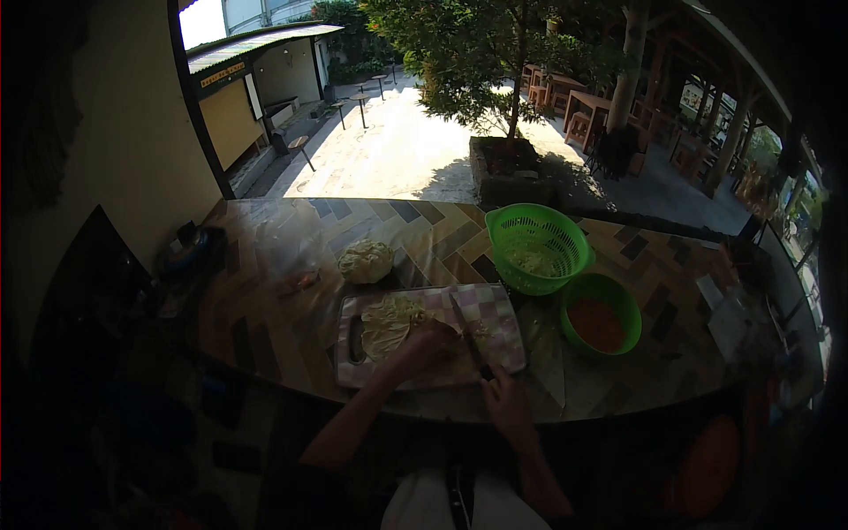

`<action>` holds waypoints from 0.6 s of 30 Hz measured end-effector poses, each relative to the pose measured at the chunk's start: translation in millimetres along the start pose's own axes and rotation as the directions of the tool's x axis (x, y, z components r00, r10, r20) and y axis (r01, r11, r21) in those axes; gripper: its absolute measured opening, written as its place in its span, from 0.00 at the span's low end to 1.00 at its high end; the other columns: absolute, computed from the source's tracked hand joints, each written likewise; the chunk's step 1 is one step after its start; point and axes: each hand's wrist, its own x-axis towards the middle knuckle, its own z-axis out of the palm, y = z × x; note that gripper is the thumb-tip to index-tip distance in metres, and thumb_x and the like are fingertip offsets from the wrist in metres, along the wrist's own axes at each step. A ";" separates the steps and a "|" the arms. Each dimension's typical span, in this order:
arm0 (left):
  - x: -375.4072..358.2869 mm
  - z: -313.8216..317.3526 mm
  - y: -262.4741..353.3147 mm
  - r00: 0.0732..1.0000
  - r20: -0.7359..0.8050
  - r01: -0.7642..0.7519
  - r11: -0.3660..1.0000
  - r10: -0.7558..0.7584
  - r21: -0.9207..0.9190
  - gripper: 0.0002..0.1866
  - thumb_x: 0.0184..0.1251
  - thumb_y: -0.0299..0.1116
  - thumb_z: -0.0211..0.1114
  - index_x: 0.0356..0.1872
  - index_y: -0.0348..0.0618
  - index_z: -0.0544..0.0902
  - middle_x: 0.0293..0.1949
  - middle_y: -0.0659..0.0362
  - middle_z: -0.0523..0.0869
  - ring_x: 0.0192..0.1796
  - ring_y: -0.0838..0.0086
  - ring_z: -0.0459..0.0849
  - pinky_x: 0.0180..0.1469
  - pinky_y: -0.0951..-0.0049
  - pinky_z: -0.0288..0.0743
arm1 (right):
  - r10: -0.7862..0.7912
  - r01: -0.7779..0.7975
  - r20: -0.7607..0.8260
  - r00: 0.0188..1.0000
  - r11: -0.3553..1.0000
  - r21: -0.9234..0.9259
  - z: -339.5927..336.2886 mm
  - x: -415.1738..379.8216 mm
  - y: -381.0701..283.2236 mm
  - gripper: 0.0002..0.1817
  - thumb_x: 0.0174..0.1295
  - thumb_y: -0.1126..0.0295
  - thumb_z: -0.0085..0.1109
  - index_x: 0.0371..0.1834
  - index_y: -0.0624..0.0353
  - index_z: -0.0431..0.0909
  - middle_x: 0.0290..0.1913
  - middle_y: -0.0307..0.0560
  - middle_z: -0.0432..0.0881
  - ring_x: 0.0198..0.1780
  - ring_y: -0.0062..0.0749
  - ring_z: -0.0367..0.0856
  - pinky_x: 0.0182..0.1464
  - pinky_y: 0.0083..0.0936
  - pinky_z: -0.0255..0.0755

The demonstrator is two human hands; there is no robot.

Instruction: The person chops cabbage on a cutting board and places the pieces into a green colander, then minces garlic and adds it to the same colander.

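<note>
My right hand (510, 405) is closed around the handle of a knife (468, 334), whose blade points away from me over a pink-and-white checked cutting board (499, 311). Pale cabbage leaves (386, 324) lie in a pile on the board's left half. At the right end of that pile, my left hand (430, 343) is bent over the cabbage, close to the blade. Shade partly hides its fingertips. A few small cut bits rest to the right of the knife. Just behind the board sits a larger piece of cabbage (366, 261).
A green colander (579, 258) with pale shreds inside stands behind the board's right corner. Beside it, a green bowl (630, 305) contains something orange. Clear plastic (287, 238) lies at the back left of the wood-patterned table (283, 344). Papers (724, 309) are at the right.
</note>
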 end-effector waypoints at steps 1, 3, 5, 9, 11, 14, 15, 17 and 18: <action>0.1 -0.1 1.6 1.000 0.005 0.012 1.000 -0.012 0.013 0.16 0.54 0.25 0.65 0.47 0.34 0.83 0.50 0.48 0.82 0.56 0.55 0.78 0.61 0.61 0.71 | 0.014 -0.014 0.005 1.000 1.000 -0.003 -0.5 -0.4 -1.7 0.20 0.65 0.68 0.55 0.58 0.67 0.72 0.48 0.66 0.81 0.53 0.59 0.78 0.52 0.40 0.73; -3.3 1.0 6.5 0.999 0.019 0.036 0.999 -0.037 0.038 0.16 0.55 0.26 0.65 0.46 0.34 0.83 0.49 0.48 0.82 0.56 0.56 0.78 0.59 0.61 0.72 | 0.028 -0.028 0.021 0.999 1.000 0.005 -1.3 -0.3 -1.1 0.20 0.65 0.68 0.55 0.58 0.67 0.72 0.49 0.66 0.80 0.53 0.60 0.78 0.52 0.40 0.73; -7.0 13.0 0.3 0.999 -0.017 0.049 0.997 -0.049 0.053 0.15 0.55 0.27 0.65 0.45 0.36 0.84 0.48 0.48 0.82 0.56 0.56 0.78 0.58 0.61 0.73 | 0.039 -0.039 0.030 0.999 0.999 0.002 0.2 0.0 0.6 0.21 0.65 0.68 0.55 0.59 0.67 0.72 0.49 0.67 0.80 0.53 0.60 0.79 0.52 0.41 0.73; -12.4 17.4 18.3 0.992 -0.078 0.108 0.991 -0.102 0.080 0.14 0.59 0.29 0.64 0.46 0.40 0.85 0.47 0.50 0.83 0.50 0.57 0.81 0.54 0.61 0.75 | 0.038 -0.038 0.013 0.999 0.999 -0.024 4.2 -2.2 0.3 0.22 0.66 0.67 0.55 0.60 0.66 0.71 0.48 0.66 0.81 0.51 0.60 0.79 0.50 0.41 0.74; -14.3 15.0 22.0 0.992 -0.085 0.100 0.992 -0.094 0.070 0.13 0.59 0.29 0.64 0.45 0.42 0.86 0.46 0.50 0.83 0.49 0.58 0.82 0.53 0.62 0.76 | 0.044 -0.044 0.008 0.999 0.998 -0.045 4.8 -5.2 -3.5 0.22 0.66 0.66 0.54 0.61 0.65 0.71 0.46 0.66 0.81 0.49 0.60 0.80 0.48 0.42 0.74; -17.0 18.2 23.0 0.986 -0.094 0.139 0.990 -0.135 0.039 0.11 0.60 0.29 0.64 0.42 0.40 0.86 0.44 0.51 0.83 0.52 0.59 0.80 0.53 0.62 0.75 | 0.060 -0.058 0.019 0.998 0.995 -0.079 6.9 -10.4 -5.4 0.22 0.66 0.66 0.53 0.61 0.64 0.71 0.41 0.65 0.82 0.45 0.60 0.81 0.44 0.43 0.74; -18.5 20.7 23.0 0.983 -0.097 0.161 0.987 -0.157 0.026 0.10 0.60 0.29 0.65 0.41 0.39 0.86 0.43 0.52 0.83 0.54 0.60 0.79 0.54 0.62 0.75 | 0.054 -0.052 0.023 0.998 0.995 -0.081 7.8 -11.6 -5.3 0.22 0.66 0.66 0.53 0.61 0.64 0.70 0.39 0.65 0.82 0.43 0.60 0.81 0.43 0.44 0.74; -20.6 29.4 21.8 0.974 -0.171 0.154 0.988 -0.147 0.023 0.10 0.59 0.29 0.65 0.40 0.39 0.87 0.41 0.52 0.84 0.51 0.60 0.81 0.53 0.62 0.75 | 0.034 -0.031 0.024 0.999 0.995 -0.092 10.6 -13.1 -4.0 0.22 0.67 0.65 0.53 0.61 0.64 0.71 0.35 0.65 0.82 0.40 0.61 0.81 0.40 0.45 0.74; -20.2 32.7 21.5 0.968 -0.206 0.150 0.989 -0.142 0.021 0.10 0.59 0.29 0.65 0.40 0.39 0.87 0.40 0.53 0.85 0.50 0.60 0.82 0.53 0.62 0.75 | 0.019 -0.017 0.022 1.000 0.995 -0.103 12.8 -13.1 -2.2 0.22 0.67 0.65 0.52 0.61 0.65 0.71 0.33 0.66 0.81 0.39 0.61 0.81 0.39 0.46 0.74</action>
